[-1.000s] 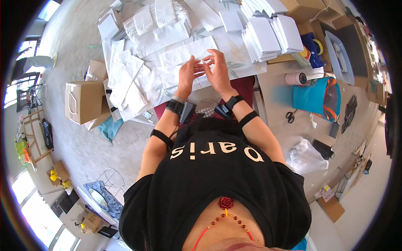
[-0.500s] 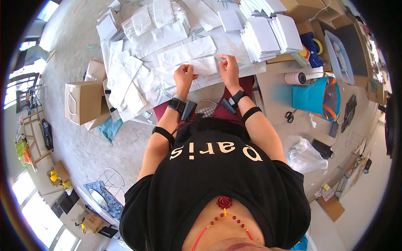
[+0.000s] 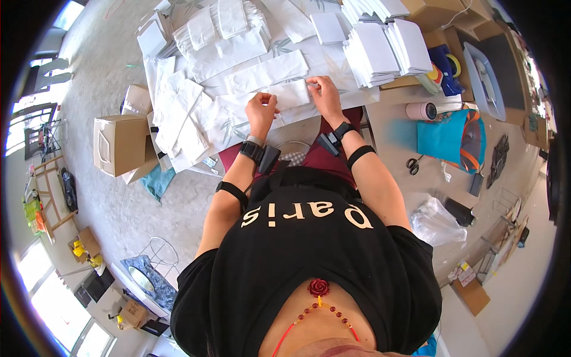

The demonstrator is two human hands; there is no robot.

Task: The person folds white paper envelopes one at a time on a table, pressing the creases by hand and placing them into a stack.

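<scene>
In front of me a flat white folded strip (image 3: 294, 94) of thin, soft-looking sheet lies along the near edge of the table. My left hand (image 3: 261, 114) is at its left end, fingers curled and pressed together on it. With thumb and forefinger, my right hand (image 3: 325, 98) pinches the strip's right end. Just beyond lies a longer white folded strip (image 3: 267, 71). Loose white sheets (image 3: 178, 113) lie heaped to the left, and a layered white pile (image 3: 223, 50) is farther back. Stacks of folded white pieces (image 3: 373, 53) stand at the right.
A leaf-patterned cloth covers the table (image 3: 360, 98). Cardboard boxes (image 3: 122, 143) stand at the left, with others at the far right. Beside the table on the right are a pink cylinder (image 3: 420, 111), a turquoise bag (image 3: 443, 138), black scissors (image 3: 413, 165) and a clear plastic bag (image 3: 437, 221).
My right hand has closed its thumb and forefinger at the strip's right end. My left hand has shifted slightly at the left end. The strip stays nearly in place.
</scene>
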